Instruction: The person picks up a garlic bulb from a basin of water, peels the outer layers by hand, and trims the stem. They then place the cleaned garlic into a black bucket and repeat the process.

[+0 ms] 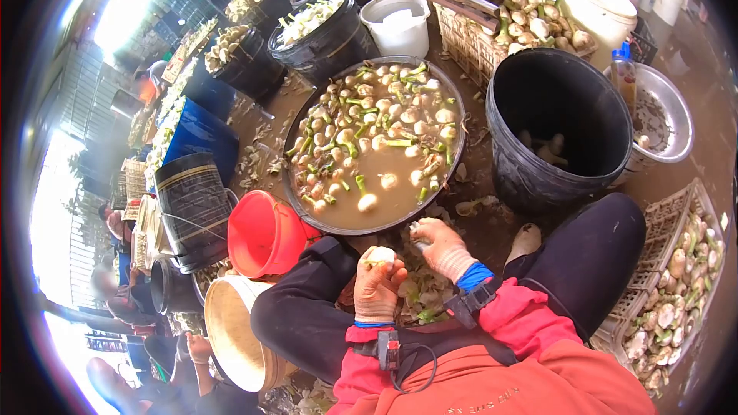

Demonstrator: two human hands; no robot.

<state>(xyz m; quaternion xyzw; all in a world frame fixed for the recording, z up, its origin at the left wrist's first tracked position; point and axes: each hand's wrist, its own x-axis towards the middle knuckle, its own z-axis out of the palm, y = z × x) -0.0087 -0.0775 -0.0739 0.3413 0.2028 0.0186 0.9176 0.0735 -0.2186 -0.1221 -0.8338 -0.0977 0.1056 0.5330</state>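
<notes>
We log the left hand (377, 284) pinching a pale bulb (380, 255), just left of the right hand (442, 247), whose grip we cannot tell.

One head-worn lens took it all in! It looked steeply forward and down, with the round basin (377, 230) just beyond the wearer's knees. Close in, on the wearer's side of the basin, came the left hand (377, 286) and right hand (444, 250); nearer still, the red jacket (469, 380)! Left of the basin, the sweep ran far into background, curved edges bending everything, black corners closing round.
</notes>
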